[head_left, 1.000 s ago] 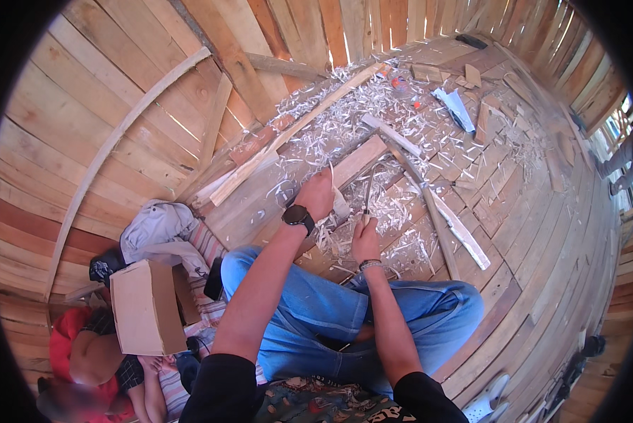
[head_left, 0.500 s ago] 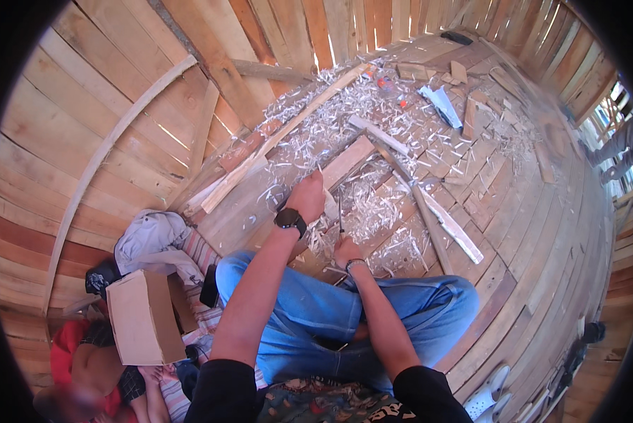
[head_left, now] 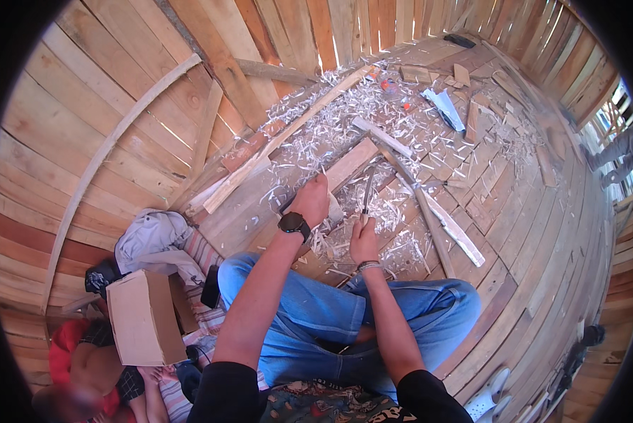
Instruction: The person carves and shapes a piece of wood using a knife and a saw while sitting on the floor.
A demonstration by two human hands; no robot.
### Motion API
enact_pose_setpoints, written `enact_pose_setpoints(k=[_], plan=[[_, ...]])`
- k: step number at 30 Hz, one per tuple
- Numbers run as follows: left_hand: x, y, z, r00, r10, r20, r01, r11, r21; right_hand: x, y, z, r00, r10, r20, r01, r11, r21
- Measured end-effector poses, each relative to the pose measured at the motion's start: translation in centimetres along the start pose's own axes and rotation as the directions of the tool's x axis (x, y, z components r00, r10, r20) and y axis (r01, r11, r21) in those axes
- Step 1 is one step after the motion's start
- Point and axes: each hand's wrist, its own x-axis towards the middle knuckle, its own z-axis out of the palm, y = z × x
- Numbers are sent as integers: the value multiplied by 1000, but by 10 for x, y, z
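My right hand (head_left: 364, 242) is closed around the handle of a knife (head_left: 369, 189), whose long narrow blade points away from me. To its left, my left hand (head_left: 312, 200), with a dark watch at the wrist, is closed on a pale piece of wood (head_left: 335, 209) that shows beside the fingers. Most of that piece is hidden by the hand. Just beyond the left hand lies a short, thick wooden block (head_left: 352, 165). The knife blade is apart from the left hand, right of the block. Curled wood shavings (head_left: 394, 233) cover the floorboards around both hands.
A long pole (head_left: 422, 204) and a pale batten (head_left: 454, 229) lie to the right. Another long batten (head_left: 288, 134) lies far left. A cardboard box (head_left: 144, 317) stands near left beside a seated person (head_left: 94, 366). White clogs (head_left: 489, 395) are near right. Another person's legs (head_left: 616, 155) show far right.
My right hand and the knife have moved away from my body and a little to the right, showing more of the blade. My left hand has barely moved.
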Motion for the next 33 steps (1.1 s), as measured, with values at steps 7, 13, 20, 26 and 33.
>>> enact_pose_setpoints(k=[7, 13, 20, 26, 33], plan=[[-2, 7, 4, 1000, 30, -3, -30, 999, 14, 26, 77, 33, 996, 0, 86, 20, 972, -236], [3, 17, 8, 1000, 26, 1, -26, 1000, 4, 23, 87, 37, 991, 84, 100, -59, 970, -234], [-2, 8, -1, 999, 33, -14, -32, 996, 78, 7, 16, 4, 997, 52, -51, -51, 998, 23], [1, 15, 6, 993, 91, -76, -89, 996, 31, 16, 94, 53, 986, -28, 167, 49, 991, -124], [3, 20, 5, 995, 90, -39, -87, 993, 73, 16, 75, 34, 953, 29, 300, 11, 991, -133]])
